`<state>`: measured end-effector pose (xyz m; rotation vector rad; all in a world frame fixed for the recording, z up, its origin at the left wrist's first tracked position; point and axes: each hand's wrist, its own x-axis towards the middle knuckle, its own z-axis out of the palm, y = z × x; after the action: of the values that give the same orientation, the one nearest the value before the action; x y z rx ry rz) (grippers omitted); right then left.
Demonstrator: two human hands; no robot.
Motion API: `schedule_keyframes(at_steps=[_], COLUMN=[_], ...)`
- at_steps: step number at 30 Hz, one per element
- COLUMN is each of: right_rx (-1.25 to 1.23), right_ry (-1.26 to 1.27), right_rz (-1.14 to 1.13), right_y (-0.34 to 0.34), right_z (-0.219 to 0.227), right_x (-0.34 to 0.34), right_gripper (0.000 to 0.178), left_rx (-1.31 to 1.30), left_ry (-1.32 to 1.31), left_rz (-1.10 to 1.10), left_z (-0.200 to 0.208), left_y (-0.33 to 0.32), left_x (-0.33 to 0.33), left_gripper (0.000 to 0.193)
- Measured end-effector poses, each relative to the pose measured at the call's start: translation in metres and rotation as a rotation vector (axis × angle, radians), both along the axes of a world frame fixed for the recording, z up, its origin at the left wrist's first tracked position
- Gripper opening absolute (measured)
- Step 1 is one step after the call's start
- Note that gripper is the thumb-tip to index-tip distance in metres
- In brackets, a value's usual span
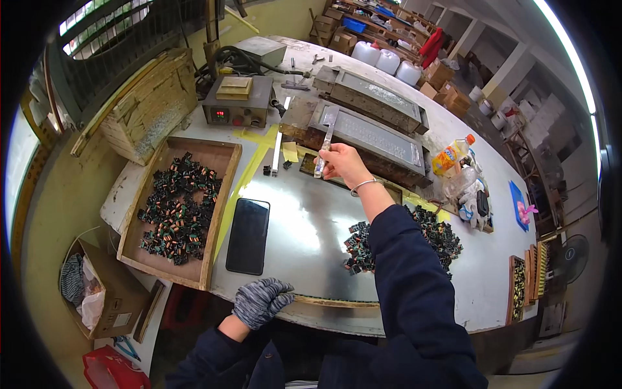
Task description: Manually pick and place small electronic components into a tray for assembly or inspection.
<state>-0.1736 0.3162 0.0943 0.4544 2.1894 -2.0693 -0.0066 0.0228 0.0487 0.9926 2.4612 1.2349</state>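
My right hand (343, 165) is closed round the pale handle of a flat metal scraper (328, 135). The scraper's blade reaches the near end of a long metal trough (376, 139) with a silvery surface. My left hand (262, 303), in a grey knitted glove, rests at the table's front edge with its fingers curled. Right beside those fingers begins a long thin wooden strip (337, 301) along the edge; whatever the fingers hold is hidden. A black phone (248, 236) lies just beyond the glove. Small black components with copper coils (359, 246) are heaped beside my right forearm.
At left, a wooden tray (227, 188) holds more components. Behind it sits a control box (238, 100) with a red display. A second trough (376, 91) lies farther back. Bottles, including an orange-labelled one (452, 155), stand at right, near narrow wooden racks (516, 292).
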Motion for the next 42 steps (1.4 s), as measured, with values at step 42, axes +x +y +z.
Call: schedule_keyframes(at_steps=[42], right_rx=[0.145], right_ry=[-0.073], right_rz=[-0.322], right_y=[0.188], right_z=[0.017], right_x=[0.179], right_gripper=[0.022], left_rx=[0.067], left_ry=[0.078], left_rz=[0.018], left_z=[0.004], left_y=[0.043], left_x=[0.043], left_gripper=[0.015])
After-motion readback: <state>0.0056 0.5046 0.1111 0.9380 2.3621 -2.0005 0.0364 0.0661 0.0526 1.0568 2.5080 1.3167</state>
